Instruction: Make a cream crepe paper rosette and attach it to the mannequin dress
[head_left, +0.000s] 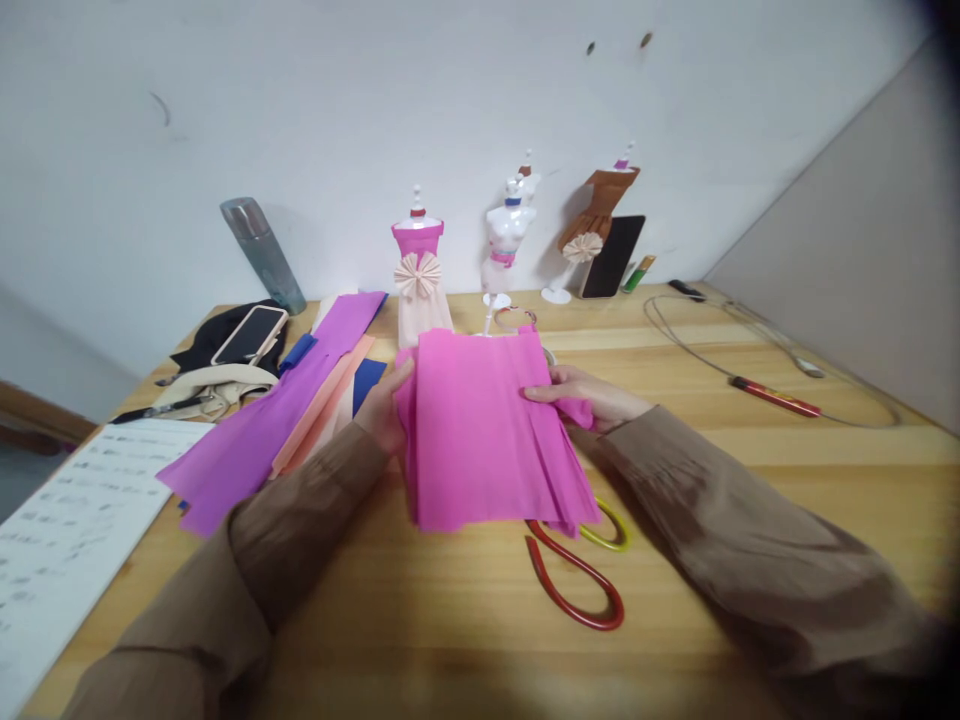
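A sheet of bright pink crepe paper (480, 430), with folds along its right side, is held up over the table between my two hands. My left hand (384, 408) grips its left edge, the fingers partly behind it. On the opposite edge, my right hand (592, 392) pinches the paper, with a loose pink flap by the palm. Below the paper, the red handle loop (577, 595) and yellow handle loop (616, 530) of what look like scissors stick out; their blades are hidden. Behind it stands a small dress form (418, 265) in a pink top and pale pleated skirt.
Purple paper strips (300, 400) and peach ones lie left, near a phone (251, 335), a written sheet (82, 510) and a leaning bottle (262, 255). A white dress form (510, 235), a brown-dressed form (600, 215) and a dark phone (615, 258) stand behind. A cable (690, 345) lies right.
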